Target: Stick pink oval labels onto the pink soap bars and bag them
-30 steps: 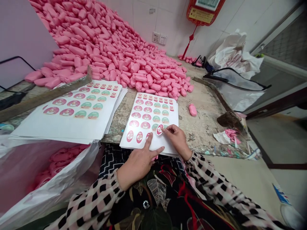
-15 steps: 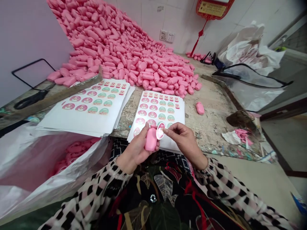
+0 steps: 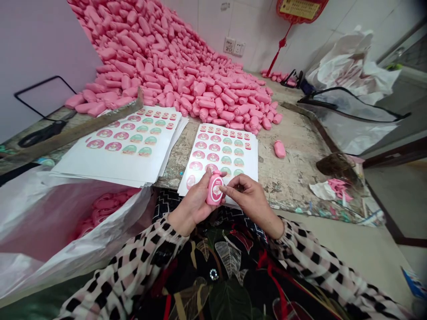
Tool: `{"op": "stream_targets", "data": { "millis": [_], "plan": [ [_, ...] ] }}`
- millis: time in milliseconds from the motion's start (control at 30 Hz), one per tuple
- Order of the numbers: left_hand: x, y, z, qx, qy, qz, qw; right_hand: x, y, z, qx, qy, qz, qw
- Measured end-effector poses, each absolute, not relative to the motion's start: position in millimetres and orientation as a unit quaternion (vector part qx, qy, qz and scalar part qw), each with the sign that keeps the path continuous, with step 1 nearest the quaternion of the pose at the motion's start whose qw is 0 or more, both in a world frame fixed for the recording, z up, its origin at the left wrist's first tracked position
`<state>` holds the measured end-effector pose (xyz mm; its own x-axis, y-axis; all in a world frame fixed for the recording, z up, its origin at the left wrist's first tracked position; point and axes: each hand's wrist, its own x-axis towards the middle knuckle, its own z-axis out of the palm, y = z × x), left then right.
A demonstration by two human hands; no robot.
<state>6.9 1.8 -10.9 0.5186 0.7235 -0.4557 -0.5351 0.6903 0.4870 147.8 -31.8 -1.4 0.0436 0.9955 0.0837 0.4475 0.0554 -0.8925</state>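
My left hand [image 3: 193, 202] is closed around a small pink bottle [image 3: 210, 199] and holds it above the front edge of the table. An oval pink-and-white sticker [image 3: 216, 191] lies against the bottle's face. My right hand [image 3: 251, 198] has its thumb and forefinger pinched at the sticker's right side, touching it; the other fingers are curled. Just behind my hands is a stack of sticker sheets [image 3: 208, 133] printed with pink and green labels. Another pink bottle [image 3: 279, 149] lies alone to the right of the sheets.
A large heap of pink bottles [image 3: 160, 66] rises at the back left. More sticker sheets [image 3: 110, 169] lie left, under a wooden strip [image 3: 73, 126], with scissors [image 3: 43, 133] beside it. A white bag [image 3: 110, 235] with pink items hangs open at lower left. Scraps [image 3: 333, 189] lie right.
The sticker, held tilted off the bottle's right side before, now lies against its face. My left hand has turned the bottle slightly, and my right hand has moved a little left.
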Motion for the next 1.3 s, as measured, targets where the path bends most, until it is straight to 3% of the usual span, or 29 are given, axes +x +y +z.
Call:
{"op": "stream_targets", "data": {
  "millis": [533, 833, 900, 1133, 1300],
  "plan": [
    [7, 2, -8, 0.166, 0.321, 0.363, 0.859, 148, -29, -8, -0.618, -0.628, 0.305, 0.362],
    [7, -2, -15, 0.21, 0.314, 0.34, 0.861, 152, -38, 19, -0.644, -0.726, 0.117, 0.211],
    [9, -2, -15, 0.211, 0.311, 0.338, 0.863, 153, -36, 15, -0.656, -0.696, 0.167, 0.241],
    [11, -9, -7, 0.272, 0.313, 0.324, 0.85, 141, -28, -6, -0.565, -0.425, 0.554, 0.441],
    [3, -17, -2, 0.375, 0.306, 0.273, 0.831, 139, -33, -3, -0.541, -0.424, 0.572, 0.447]
  ]
}}
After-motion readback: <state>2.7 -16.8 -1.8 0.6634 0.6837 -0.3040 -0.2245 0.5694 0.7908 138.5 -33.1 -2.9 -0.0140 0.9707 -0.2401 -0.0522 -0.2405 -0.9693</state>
